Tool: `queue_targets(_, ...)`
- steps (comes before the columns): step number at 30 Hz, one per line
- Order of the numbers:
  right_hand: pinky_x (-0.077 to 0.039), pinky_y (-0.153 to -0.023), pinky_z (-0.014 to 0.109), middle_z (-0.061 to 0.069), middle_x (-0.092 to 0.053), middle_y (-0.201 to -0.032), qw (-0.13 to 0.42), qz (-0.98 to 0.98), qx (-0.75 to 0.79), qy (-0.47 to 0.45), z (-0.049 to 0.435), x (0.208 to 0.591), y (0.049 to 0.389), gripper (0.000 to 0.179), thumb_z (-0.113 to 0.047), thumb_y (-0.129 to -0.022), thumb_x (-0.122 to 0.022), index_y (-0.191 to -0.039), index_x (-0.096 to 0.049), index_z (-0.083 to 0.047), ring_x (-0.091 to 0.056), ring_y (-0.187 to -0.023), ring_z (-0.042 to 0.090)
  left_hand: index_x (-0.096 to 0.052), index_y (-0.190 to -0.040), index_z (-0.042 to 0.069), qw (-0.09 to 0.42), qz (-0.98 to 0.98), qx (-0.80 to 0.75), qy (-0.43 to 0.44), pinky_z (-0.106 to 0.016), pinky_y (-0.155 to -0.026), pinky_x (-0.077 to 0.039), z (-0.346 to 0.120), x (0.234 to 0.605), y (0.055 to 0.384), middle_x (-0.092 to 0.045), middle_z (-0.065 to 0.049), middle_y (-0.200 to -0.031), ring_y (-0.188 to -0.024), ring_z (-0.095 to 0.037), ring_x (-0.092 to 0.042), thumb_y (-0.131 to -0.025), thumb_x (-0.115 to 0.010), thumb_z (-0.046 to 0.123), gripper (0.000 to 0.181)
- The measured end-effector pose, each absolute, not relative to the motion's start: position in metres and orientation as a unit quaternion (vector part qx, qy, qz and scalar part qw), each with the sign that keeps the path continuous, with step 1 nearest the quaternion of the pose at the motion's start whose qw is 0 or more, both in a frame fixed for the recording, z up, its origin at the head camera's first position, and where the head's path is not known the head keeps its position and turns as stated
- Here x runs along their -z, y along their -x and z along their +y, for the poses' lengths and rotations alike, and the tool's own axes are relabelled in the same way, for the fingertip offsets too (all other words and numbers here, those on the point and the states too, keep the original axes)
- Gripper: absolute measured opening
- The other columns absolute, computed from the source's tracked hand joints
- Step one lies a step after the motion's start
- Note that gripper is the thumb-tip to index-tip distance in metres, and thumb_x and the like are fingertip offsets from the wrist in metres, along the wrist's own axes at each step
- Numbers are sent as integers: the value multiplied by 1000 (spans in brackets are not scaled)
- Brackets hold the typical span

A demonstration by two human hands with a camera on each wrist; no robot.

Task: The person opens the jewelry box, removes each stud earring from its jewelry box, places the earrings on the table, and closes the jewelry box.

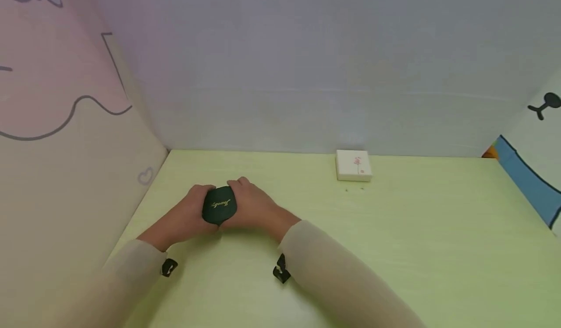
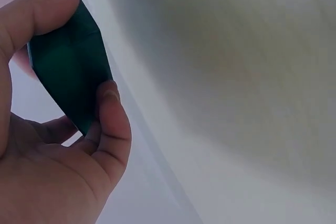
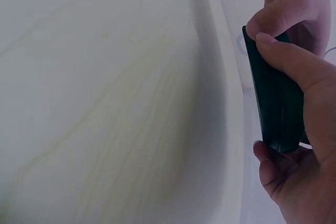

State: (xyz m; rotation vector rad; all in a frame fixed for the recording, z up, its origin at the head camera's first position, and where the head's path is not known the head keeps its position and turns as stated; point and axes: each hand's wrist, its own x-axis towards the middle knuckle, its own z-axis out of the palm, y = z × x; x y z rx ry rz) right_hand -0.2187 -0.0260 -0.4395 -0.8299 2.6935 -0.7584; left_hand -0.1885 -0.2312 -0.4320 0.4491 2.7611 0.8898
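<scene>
A small dark green jewelry pouch point(image 1: 219, 205) with gold script lettering is held up between both hands over the left part of the table. My left hand point(image 1: 193, 216) grips its left side; in the left wrist view the thumb lies along one edge of the green pouch point(image 2: 71, 72) and curled fingers hold the lower end. On the other side, my right hand point(image 1: 252, 203) grips it, with thumb and fingers at opposite ends of the pouch point(image 3: 275, 98) in the right wrist view. Both thumbs meet near one end. Whether anything is inside cannot be seen.
Toward the back of the light green table point(image 1: 394, 250) sits a white box point(image 1: 353, 165) with a pink flower print. Two tiny dark specks lie just in front of it. A grey-white wall panel point(image 1: 307, 74) closes the back, with printed panels at both sides.
</scene>
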Motion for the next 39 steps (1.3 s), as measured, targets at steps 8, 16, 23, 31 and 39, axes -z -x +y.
queue_targets(8,-49,-92,28,1,-53,-125,117,909,281,286,27,448,206,94,-52,-65,-95,-138,-53,-10,-54,-108,14,-35,-150,-2,119,920,-346,-139,-51,-102,-45,-187,450,173,-42,-21,-143,-124,-35,-52,-76,-90,23,96)
queue_targets(16,-50,-95,32,4,-53,-124,96,912,272,291,60,450,198,91,-45,-65,-96,-135,-54,-6,-55,-108,18,-38,-149,0,106,912,-379,-112,-47,-101,-45,-146,462,166,-43,-18,-141,-121,-31,-53,-74,-92,23,95)
queue_targets(23,-50,-95,35,3,-53,-123,104,913,288,270,85,452,194,89,-44,-65,-97,-133,-54,-8,-55,-108,17,-41,-149,0,107,905,-394,-116,-46,-101,-46,-120,465,164,-47,-17,-140,-120,-29,-54,-73,-92,22,94)
queue_targets(31,-49,-97,39,3,-52,-128,91,912,315,247,109,452,192,95,-46,-64,-97,-139,-51,-8,-55,-113,18,-37,-154,5,98,889,-427,-132,-48,-103,-44,-104,465,167,-45,-15,-146,-126,-29,-51,-76,-91,23,97)
queue_targets(39,-49,-97,43,3,-52,-132,78,908,348,221,135,442,190,101,-51,-65,-96,-144,-49,-10,-55,-114,19,-25,-162,12,97,850,-504,-115,-37,-76,-51,-85,463,168,-50,-7,-133,-91,-20,-56,-78,-88,21,105)
